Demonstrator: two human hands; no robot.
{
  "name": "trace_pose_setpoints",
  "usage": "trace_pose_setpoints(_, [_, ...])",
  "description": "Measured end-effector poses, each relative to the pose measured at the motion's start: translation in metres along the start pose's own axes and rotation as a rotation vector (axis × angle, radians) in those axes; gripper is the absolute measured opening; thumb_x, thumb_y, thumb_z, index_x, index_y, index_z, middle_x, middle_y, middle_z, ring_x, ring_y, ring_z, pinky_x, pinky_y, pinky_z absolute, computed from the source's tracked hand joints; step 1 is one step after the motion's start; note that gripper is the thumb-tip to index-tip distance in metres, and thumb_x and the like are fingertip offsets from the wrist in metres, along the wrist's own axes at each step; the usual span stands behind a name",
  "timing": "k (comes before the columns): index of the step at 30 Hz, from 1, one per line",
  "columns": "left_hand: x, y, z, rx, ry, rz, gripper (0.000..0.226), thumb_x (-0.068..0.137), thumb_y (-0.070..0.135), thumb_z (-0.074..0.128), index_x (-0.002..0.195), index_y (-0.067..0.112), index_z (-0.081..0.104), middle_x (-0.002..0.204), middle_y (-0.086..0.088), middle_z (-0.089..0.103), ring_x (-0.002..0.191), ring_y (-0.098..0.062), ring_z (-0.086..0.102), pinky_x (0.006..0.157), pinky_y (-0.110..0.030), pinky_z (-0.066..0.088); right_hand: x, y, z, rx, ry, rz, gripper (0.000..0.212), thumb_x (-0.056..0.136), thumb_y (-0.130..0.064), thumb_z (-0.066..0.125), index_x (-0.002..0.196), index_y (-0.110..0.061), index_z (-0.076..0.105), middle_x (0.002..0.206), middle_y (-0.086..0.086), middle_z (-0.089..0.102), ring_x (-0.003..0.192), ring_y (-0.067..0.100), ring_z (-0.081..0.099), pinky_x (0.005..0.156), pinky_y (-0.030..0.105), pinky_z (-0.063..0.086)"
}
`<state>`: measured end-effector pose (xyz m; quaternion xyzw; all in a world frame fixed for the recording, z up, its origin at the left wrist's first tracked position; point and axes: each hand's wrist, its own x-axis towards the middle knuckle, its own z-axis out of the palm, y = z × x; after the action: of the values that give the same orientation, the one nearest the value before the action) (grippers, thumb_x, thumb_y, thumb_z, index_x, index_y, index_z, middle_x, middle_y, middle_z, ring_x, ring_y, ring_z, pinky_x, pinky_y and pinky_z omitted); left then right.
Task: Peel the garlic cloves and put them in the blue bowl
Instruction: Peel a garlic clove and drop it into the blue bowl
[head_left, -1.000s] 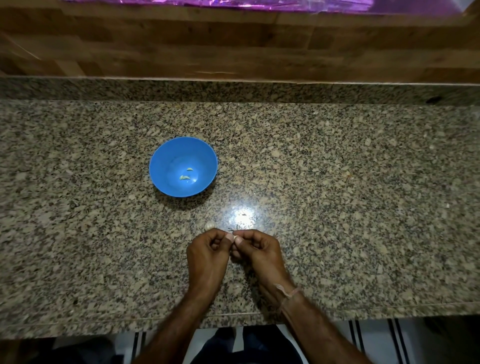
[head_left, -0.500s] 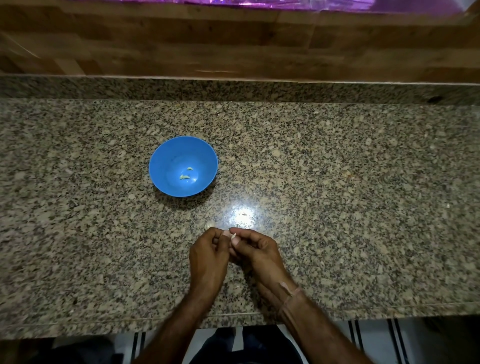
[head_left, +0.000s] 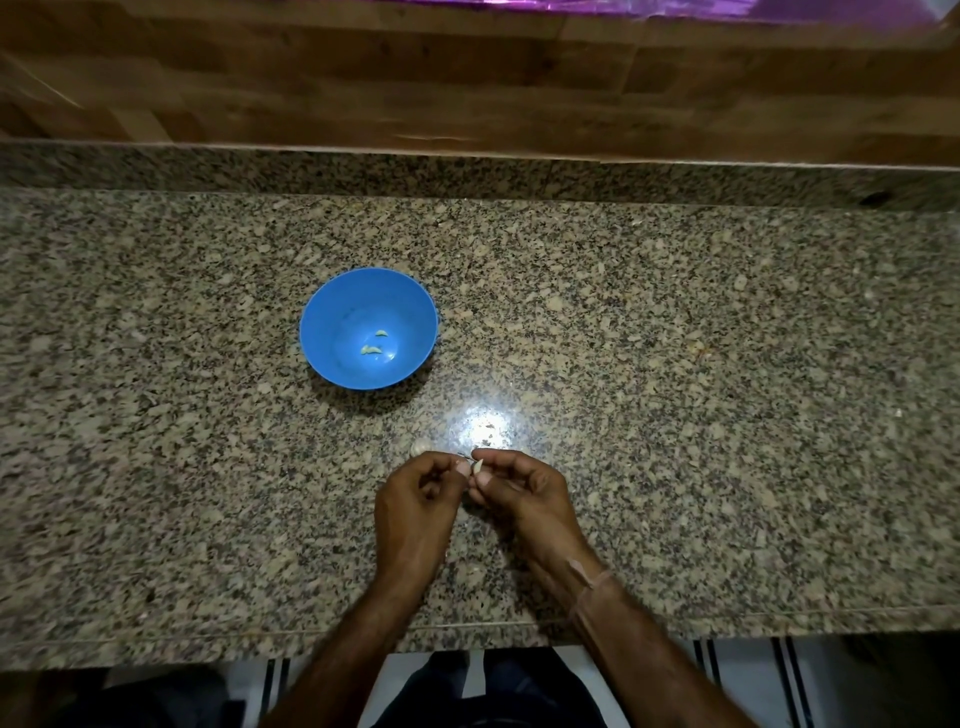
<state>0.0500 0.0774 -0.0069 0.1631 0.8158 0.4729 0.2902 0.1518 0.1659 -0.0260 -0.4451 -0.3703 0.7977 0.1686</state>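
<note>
My right hand (head_left: 524, 493) pinches a garlic clove (head_left: 476, 466) between thumb and forefinger; that grip is clamped on it. My left hand (head_left: 415, 499) meets it from the other side, fingers curled, thumb tip against the clove, so that grip is closed on it too. My fingertips hide most of the clove. Only a pale sliver shows, and I cannot tell whether skin remains on it.

Just beyond my left knuckles a pale lump (head_left: 420, 447) lies on the desk (head_left: 675, 364), partly covered and hard to separate from the speckled stone. The blue bowl (head_left: 311, 332) stands farther back to the left, apart from both hands, with a few small pale pieces (head_left: 371, 349) on its bottom. The band (head_left: 592, 579) on my right wrist is blurred.
</note>
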Motion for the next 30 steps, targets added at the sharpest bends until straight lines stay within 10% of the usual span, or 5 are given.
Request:
trace_pose_setpoints(10, [0.003, 0.0, -0.004, 0.278, -0.03, 0.164, 0.003, 0.089, 0.023, 0.073, 0.088, 0.024, 0.075, 0.082, 0.014, 0.067, 0.073, 0.0, 0.063, 0.063, -0.024, 0.049, 0.002, -0.004, -0.008, -0.386, -0.031, -0.237, 0.019, 0.093, -0.002, 0.074, 0.109, -0.01, 0.08, 0.105, 0.008, 0.08, 0.103, 0.028, 0.076, 0.093, 0.051, 0.061])
trace_pose_setpoints(22, [0.004, -0.005, -0.001, 0.288, 0.014, 0.073, 0.021, 0.092, 0.029, 0.069, 0.072, 0.026, 0.063, 0.067, 0.009, 0.063, 0.062, -0.003, 0.057, 0.054, -0.022, 0.036, 0.0, -0.003, -0.009, -0.045, -0.017, 0.02, 0.024, 0.097, 0.009, 0.062, 0.112, -0.005, 0.073, 0.091, 0.009, 0.074, 0.088, 0.023, 0.073, 0.093, 0.045, 0.059])
trace_pose_setpoints(30, [0.004, -0.011, 0.003, 0.139, -0.063, 0.143, 0.003, 0.091, 0.025, 0.074, 0.091, 0.028, 0.074, 0.088, 0.012, 0.07, 0.079, -0.001, 0.065, 0.07, -0.034, 0.058, 0.002, 0.002, -0.009, -0.056, -0.035, -0.024, 0.015, 0.098, 0.004, 0.065, 0.111, 0.003, 0.071, 0.111, 0.027, 0.074, 0.11, 0.041, 0.072, 0.1, 0.049, 0.057])
